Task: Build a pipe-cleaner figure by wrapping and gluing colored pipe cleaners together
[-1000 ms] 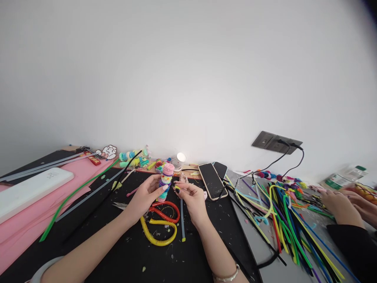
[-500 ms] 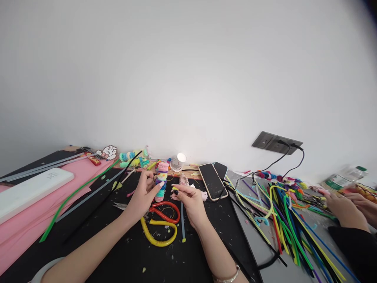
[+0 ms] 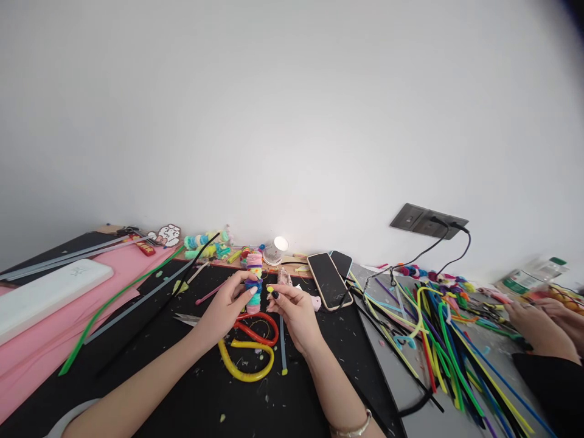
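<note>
My left hand [image 3: 224, 306] grips an upright stack of coloured fuzzy rings [image 3: 253, 281] near its lower half, thumb and fingers closed round it. My right hand [image 3: 296, 310] sits just to the right of the stack, its fingertips pinched together against the stack's side; what they hold is too small to make out. Both hands hover over a black mat [image 3: 182, 389]. Below them lie a red loop [image 3: 258, 328] and a yellow curved pipe cleaner [image 3: 246, 362].
Two phones [image 3: 331, 277] lie behind my right hand. A heap of coloured pipe cleaners [image 3: 447, 328] covers the grey board at right, where another person's hands [image 3: 541, 325] work. Pink sheet [image 3: 50, 340], white box [image 3: 45, 292] and long sticks lie left. Scissors [image 3: 187, 317] rest beside my left wrist.
The stack has come down and sits lower in my left hand, closer to the table. My right hand has drawn in to touch its side.
</note>
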`<action>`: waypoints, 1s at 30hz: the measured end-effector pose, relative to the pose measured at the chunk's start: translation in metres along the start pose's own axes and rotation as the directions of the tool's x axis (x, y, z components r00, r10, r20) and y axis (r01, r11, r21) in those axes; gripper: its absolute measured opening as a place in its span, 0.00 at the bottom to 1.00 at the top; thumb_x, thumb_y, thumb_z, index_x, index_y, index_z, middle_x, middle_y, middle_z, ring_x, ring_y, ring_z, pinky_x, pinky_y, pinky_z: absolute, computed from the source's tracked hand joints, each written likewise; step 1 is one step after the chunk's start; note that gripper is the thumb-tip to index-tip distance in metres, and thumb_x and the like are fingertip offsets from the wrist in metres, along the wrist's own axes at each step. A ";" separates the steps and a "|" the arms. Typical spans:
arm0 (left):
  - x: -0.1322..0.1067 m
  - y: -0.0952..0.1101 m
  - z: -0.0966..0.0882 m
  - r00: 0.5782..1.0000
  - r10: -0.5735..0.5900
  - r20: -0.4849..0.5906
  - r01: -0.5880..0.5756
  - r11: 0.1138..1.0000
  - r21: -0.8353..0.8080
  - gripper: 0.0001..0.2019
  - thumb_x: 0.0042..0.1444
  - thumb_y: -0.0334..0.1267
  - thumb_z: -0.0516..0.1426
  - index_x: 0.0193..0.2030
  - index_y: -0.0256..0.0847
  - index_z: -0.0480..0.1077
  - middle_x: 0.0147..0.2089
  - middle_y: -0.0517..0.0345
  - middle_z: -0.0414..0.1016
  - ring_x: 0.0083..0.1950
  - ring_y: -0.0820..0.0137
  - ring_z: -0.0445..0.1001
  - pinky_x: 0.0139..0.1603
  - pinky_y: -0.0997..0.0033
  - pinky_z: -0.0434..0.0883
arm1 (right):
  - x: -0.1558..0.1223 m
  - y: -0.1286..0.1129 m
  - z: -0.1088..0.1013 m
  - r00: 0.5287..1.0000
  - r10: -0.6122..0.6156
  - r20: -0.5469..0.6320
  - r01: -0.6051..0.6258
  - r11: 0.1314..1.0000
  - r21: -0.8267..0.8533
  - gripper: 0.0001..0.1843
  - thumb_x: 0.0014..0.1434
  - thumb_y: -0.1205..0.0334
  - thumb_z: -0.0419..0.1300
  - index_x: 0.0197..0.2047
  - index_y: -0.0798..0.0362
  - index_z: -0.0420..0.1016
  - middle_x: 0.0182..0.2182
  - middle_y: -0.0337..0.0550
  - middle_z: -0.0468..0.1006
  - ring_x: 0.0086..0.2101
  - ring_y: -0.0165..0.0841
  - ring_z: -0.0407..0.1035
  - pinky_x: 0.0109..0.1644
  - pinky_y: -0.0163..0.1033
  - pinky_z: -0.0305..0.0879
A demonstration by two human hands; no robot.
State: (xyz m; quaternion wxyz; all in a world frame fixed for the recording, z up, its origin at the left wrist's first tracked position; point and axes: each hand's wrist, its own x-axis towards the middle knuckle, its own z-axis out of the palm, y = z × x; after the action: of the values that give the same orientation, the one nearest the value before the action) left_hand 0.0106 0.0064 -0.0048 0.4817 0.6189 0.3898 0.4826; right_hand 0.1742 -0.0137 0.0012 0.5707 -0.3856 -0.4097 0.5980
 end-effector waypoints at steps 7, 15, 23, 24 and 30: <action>0.000 0.002 0.004 0.998 -0.004 -0.057 -0.005 0.987 -0.162 0.17 0.54 0.40 0.57 0.42 0.47 0.49 0.50 0.52 0.71 0.48 0.66 0.75 0.51 0.57 0.71 | -0.001 0.001 0.000 1.000 0.017 -0.012 -0.017 1.000 0.019 0.13 0.43 0.60 0.71 0.32 0.56 0.78 0.23 0.39 0.78 0.23 0.27 0.72 0.33 0.33 0.71; 0.004 -0.004 -0.002 0.993 0.022 -0.116 -0.031 0.997 -0.071 0.14 0.54 0.41 0.57 0.42 0.46 0.55 0.41 0.57 0.74 0.43 0.65 0.75 0.46 0.61 0.72 | 0.002 0.003 -0.002 0.998 -0.045 -0.051 0.040 0.994 -0.102 0.08 0.43 0.61 0.69 0.30 0.53 0.80 0.26 0.37 0.76 0.21 0.24 0.62 0.24 0.30 0.62; -0.003 0.010 -0.003 1.000 0.018 0.012 -0.020 0.986 0.166 0.10 0.56 0.43 0.54 0.38 0.44 0.73 0.45 0.54 0.75 0.47 0.60 0.73 0.45 0.64 0.72 | 0.001 0.005 -0.001 0.999 -0.024 -0.048 0.023 0.999 -0.032 0.11 0.45 0.57 0.69 0.29 0.54 0.78 0.21 0.33 0.68 0.18 0.21 0.53 0.19 0.28 0.49; -0.003 0.010 -0.002 1.000 0.022 0.015 -0.025 0.986 0.163 0.10 0.56 0.43 0.54 0.39 0.44 0.73 0.46 0.53 0.75 0.49 0.59 0.73 0.48 0.63 0.71 | 0.001 0.006 -0.001 0.999 -0.022 -0.047 0.020 0.999 -0.030 0.11 0.45 0.57 0.69 0.29 0.54 0.77 0.20 0.33 0.68 0.18 0.21 0.52 0.18 0.28 0.48; -0.002 0.004 0.001 0.999 0.022 -0.030 -0.024 0.998 -0.057 0.13 0.57 0.42 0.55 0.48 0.45 0.60 0.50 0.52 0.73 0.53 0.62 0.73 0.54 0.59 0.68 | 0.003 0.008 -0.002 0.998 -0.006 -0.059 0.003 0.998 -0.059 0.12 0.45 0.55 0.69 0.30 0.54 0.76 0.19 0.32 0.65 0.19 0.22 0.52 0.19 0.29 0.48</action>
State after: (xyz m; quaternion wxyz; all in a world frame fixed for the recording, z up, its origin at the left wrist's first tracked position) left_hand 0.0116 0.0035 -0.0013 0.4879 0.6024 0.3757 0.5080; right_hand 0.1736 -0.0107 -0.0069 0.5723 -0.4188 -0.4109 0.5729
